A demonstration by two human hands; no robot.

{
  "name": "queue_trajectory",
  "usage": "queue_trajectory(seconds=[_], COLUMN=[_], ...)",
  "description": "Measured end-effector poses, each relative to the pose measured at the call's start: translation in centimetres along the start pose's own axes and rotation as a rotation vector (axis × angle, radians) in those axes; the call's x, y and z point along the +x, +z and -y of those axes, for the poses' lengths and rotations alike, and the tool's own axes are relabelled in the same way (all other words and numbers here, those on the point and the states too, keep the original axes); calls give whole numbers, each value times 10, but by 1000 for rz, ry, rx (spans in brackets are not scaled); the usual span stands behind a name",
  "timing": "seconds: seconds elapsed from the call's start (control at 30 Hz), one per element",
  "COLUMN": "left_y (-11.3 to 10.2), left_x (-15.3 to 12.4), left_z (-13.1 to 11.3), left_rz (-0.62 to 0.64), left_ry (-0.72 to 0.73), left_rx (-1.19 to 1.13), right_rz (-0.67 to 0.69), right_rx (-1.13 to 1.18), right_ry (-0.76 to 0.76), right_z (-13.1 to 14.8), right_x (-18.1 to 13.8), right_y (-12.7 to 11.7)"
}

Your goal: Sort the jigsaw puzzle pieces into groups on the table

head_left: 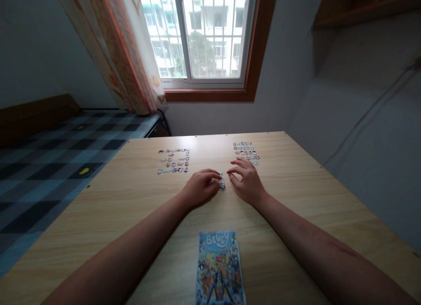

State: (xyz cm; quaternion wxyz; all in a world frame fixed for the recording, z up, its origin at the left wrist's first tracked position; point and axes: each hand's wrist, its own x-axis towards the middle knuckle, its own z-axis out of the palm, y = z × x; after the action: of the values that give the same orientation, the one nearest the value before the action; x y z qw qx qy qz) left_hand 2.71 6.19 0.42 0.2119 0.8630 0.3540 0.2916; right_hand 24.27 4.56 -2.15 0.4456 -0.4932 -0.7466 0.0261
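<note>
A narrow joined section of a jigsaw puzzle (222, 184) lies flat in the middle of the table. At its left edge is my left hand (203, 185), its fingers bent together with the tips against the section; the thumb is mostly hidden. Just to the right, my right hand (246, 181) hovers low, thumb and forefinger tips brought together in a pinch and the other fingers spread. Anything between those tips is too small to make out. Beyond the right hand sit rows of loose puzzle pieces (242, 147). Another group of pieces (178, 169) lies to the left.
A blue printed Bluey picture sheet (220, 267) lies on the wooden table (158, 217) between my forearms. A bed with a checked cover (42, 164) stands on the left. A curtain (131, 55) hangs beside the window (213, 42); a wall borders the table's right side.
</note>
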Motion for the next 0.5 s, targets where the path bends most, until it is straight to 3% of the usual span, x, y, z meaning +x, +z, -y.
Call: queue_trajectory(seconds=[0.17,0.37,0.5], left_y=[0,4,5], left_x=[1,-2,-2], left_z=[5,5,7], left_rz=[-81,4,-13], left_ry=[-84,-11,36], left_rx=[96,214,273], right_rz=[17,99,206], right_rx=[-18,-57,-97], right_ry=[2,-28,-46], right_z=[0,2,7], right_x=[0,-2,-3], right_y=[1,1,-2])
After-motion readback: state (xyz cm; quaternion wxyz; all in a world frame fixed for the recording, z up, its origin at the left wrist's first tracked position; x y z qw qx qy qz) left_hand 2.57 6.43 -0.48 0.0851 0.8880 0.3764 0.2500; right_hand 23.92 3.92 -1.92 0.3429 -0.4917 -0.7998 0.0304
